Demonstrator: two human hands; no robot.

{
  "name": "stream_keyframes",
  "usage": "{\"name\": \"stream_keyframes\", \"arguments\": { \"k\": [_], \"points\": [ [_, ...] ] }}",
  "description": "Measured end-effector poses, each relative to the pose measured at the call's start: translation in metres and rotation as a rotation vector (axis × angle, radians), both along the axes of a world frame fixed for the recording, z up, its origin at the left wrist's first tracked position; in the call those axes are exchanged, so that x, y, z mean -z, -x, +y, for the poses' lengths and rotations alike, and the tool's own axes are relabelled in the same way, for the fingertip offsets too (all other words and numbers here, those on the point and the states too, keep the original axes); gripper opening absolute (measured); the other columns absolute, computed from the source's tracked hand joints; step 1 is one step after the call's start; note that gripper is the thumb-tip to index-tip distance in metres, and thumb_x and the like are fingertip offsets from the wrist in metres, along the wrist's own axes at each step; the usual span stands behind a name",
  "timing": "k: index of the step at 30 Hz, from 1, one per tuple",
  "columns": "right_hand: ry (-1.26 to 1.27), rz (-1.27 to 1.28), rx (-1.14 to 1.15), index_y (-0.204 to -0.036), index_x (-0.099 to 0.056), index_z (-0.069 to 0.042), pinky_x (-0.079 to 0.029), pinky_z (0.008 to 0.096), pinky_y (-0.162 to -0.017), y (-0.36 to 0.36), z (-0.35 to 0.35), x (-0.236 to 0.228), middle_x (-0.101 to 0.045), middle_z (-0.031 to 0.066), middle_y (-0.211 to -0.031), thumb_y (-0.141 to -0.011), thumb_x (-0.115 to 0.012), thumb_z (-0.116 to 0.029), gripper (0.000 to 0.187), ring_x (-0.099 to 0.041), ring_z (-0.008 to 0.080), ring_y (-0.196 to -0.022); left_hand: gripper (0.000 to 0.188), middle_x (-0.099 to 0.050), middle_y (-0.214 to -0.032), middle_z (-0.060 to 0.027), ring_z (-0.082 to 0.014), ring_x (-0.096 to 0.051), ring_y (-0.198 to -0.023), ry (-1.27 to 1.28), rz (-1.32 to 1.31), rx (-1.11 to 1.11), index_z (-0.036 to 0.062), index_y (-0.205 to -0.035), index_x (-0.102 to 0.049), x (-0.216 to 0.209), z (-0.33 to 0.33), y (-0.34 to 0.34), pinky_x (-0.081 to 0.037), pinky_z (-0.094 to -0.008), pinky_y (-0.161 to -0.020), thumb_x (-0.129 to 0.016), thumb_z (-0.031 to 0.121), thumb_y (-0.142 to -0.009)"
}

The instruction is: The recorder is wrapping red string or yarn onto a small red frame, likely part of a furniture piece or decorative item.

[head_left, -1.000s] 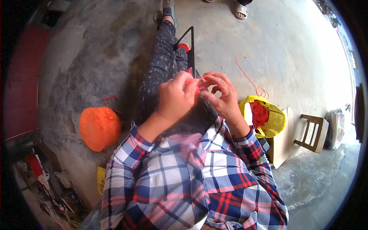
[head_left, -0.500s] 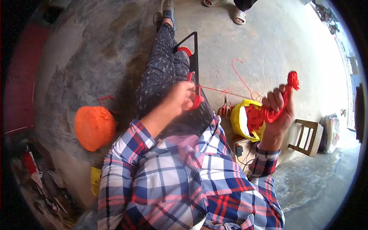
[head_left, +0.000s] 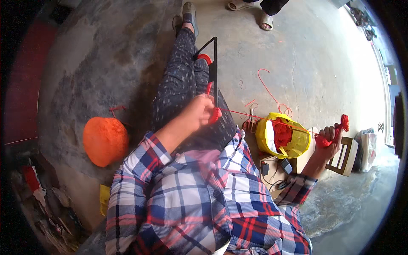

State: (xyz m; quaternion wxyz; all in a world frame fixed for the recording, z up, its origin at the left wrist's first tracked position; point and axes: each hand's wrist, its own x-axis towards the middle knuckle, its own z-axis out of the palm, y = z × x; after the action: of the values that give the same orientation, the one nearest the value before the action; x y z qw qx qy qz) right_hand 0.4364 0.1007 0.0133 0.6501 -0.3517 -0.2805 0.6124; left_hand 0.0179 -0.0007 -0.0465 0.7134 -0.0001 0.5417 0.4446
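My left hand [head_left: 201,111] is closed around the near end of a black angular frame [head_left: 215,59], which lies over my legs. Red cord wrapping [head_left: 216,114] shows on the frame at my fingers, and another red band [head_left: 205,58] sits farther along it. A taut red strand [head_left: 255,115] runs from there to the right. Held out at the far right, my right hand [head_left: 328,144] grips a bundle of red yarn [head_left: 344,123], part of which sticks up above the fingers. The strand passes over a yellow bag [head_left: 265,144] with red yarn [head_left: 282,132] inside.
Scissors [head_left: 250,124] lie beside the bag, near loose red cord [head_left: 267,87] on the floor. Black adapters [head_left: 286,165] with cables sit below it. A wooden stool [head_left: 349,159] stands right, an orange rounded object [head_left: 105,141] left. Another person's sandals [head_left: 267,21] are at the top.
My right hand has moved right and down with the red yarn, drawing the strand out longer across the bag. My left hand stays on the frame, which has shifted slightly.
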Motion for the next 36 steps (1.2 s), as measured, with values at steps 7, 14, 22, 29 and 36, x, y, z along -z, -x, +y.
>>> {"name": "stream_keyframes", "arguments": {
  "k": [7,14,22,29,36],
  "points": [
    [0.272,0.064,-0.438,-0.107,-0.058,-0.006,-0.05,0.0326,-0.074,0.129,-0.032,0.055,-0.062,0.0052,-0.093,-0.09,-0.063,-0.037,0.036,-0.06,0.0173,-0.084,0.023,-0.059,-0.106,-0.0129,-0.0178,-0.056,-0.073,-0.717,1.22,0.247,0.002,-0.095,-0.06,-0.021,-0.015,-0.012,-0.048,-0.0292,-0.065,-0.065,0.021,-0.082],
    [0.275,-0.009,-1.198,-0.122,-0.053,0.0,-0.053,0.0339,-0.08,0.222,-0.068,0.07,-0.064,0.0107,-0.112,-0.082,-0.061,-0.059,0.072,-0.064,0.0224,-0.097,0.025,-0.063,-0.11,-0.0062,-0.0219,-0.061,-0.1,-0.69,0.311,0.166,0.0036,-0.116,-0.059,-0.062,-0.014,-0.02,-0.044,-0.034,-0.096,-0.059,0.01,-0.092],
    [0.175,-0.267,-0.897,-0.102,-0.066,-0.002,-0.038,0.0227,-0.059,0.222,-0.002,0.093,-0.057,-0.0002,-0.079,-0.082,-0.071,-0.026,0.032,-0.05,0.0091,-0.067,0.027,-0.058,-0.092,-0.0094,-0.0263,-0.061,-0.087,-0.95,1.595,0.481,0.0086,-0.097,-0.067,-0.032,0.003,0.042,-0.049,-0.0351,-0.08,-0.059,-0.006,-0.075],
    [-0.506,-1.001,-0.896,-0.103,-0.068,-0.003,-0.042,0.0349,-0.095,0.241,-0.015,0.104,-0.058,0.01,-0.12,-0.079,-0.073,-0.021,0.03,-0.053,0.0245,-0.113,0.025,-0.057,-0.098,-0.0147,-0.0317,-0.06,-0.09,-0.789,1.415,0.499,0.001,-0.097,-0.058,0.005,0.006,0.011,-0.05,-0.0372,-0.076,-0.065,0.001,-0.072],
    [-0.097,0.115,-0.384,-0.109,-0.055,-0.007,-0.043,0.0433,-0.092,0.14,0.003,0.054,-0.06,0.009,-0.103,-0.082,-0.062,-0.016,0.03,-0.057,0.0243,-0.096,0.057,-0.05,-0.106,-0.0039,-0.0174,-0.05,-0.101,-0.333,0.193,0.076,0.004,-0.128,-0.044,0.048,0.007,0.018,-0.04,-0.0316,-0.092,-0.057,0.006,-0.072]
  ]
}}
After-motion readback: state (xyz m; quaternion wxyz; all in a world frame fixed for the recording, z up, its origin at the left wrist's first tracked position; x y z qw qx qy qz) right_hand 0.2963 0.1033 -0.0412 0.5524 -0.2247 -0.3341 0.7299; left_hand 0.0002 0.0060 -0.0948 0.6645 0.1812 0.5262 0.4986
